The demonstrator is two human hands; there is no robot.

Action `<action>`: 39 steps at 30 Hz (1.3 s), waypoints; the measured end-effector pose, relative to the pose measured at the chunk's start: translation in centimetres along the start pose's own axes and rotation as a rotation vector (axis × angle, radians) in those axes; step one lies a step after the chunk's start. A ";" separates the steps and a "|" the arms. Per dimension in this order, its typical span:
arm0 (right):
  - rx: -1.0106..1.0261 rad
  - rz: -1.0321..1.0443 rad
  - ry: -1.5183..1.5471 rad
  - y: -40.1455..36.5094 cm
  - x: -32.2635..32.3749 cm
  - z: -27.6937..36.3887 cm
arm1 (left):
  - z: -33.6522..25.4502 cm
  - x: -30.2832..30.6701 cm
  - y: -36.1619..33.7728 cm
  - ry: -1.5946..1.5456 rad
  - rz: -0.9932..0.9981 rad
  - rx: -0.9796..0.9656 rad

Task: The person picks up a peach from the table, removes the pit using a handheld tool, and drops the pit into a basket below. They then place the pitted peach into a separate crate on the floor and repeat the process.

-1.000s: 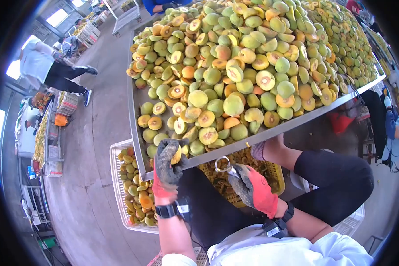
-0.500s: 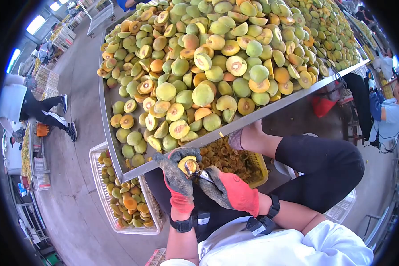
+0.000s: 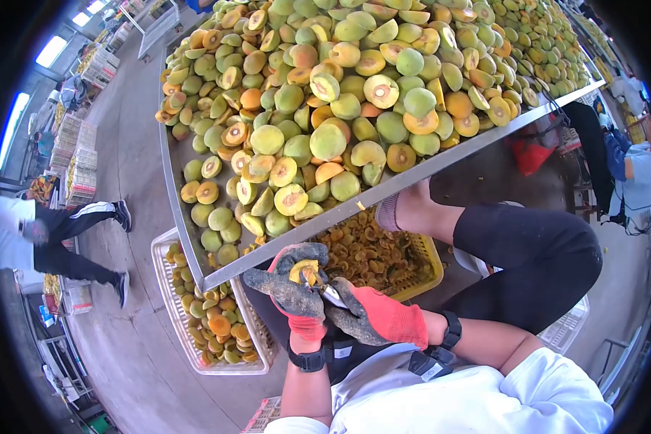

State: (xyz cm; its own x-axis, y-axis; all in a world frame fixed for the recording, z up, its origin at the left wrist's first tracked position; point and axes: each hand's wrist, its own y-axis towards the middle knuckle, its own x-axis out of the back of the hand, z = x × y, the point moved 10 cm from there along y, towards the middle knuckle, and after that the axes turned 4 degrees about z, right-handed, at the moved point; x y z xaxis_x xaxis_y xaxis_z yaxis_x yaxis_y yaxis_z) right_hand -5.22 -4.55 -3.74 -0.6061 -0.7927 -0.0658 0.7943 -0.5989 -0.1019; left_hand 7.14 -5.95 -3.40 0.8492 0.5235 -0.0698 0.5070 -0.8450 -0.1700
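My left hand point(image 3: 291, 291), in a grey-and-red work glove, is closed around a halved yellow fruit point(image 3: 303, 269), which looks like a peach or an apricot. Its cut face is turned up, with a brown middle. Gloved the same way, my right hand point(image 3: 369, 312) grips a small metal hand tool point(image 3: 332, 295), perhaps a pitting knife. The tool's tip is at the fruit's middle; glove fingers partly hide it. Just beyond both hands, a heap of halved green and orange fruit point(image 3: 328, 142) covers the metal-rimmed table point(image 3: 383, 186).
Below the table edge, a yellow basket point(image 3: 432, 271) holds brownish fruit scraps or pits. A white crate point(image 3: 264, 340) of fruit halves stands on the floor to the left. Another person point(image 3: 72, 231) is at far left; a seated person point(image 3: 636, 181) is at right.
The tool has shifted slightly in the fruit, whose middle looks more broken up. At left, the other person has taken a stride. The view has moved a little.
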 end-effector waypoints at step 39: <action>0.007 -0.181 -0.128 -0.1 4.8 2.7 | -8.9 11.1 1.3 0.276 -0.360 -0.534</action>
State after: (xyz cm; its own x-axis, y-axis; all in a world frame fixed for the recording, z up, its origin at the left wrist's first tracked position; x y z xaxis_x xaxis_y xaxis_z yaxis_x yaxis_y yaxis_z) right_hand -8.10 -8.65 -1.32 -0.7293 -0.6796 0.0797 0.6733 -0.7335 -0.0933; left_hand 18.56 -2.22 4.32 0.5855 0.7937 0.1649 0.7070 -0.5995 0.3751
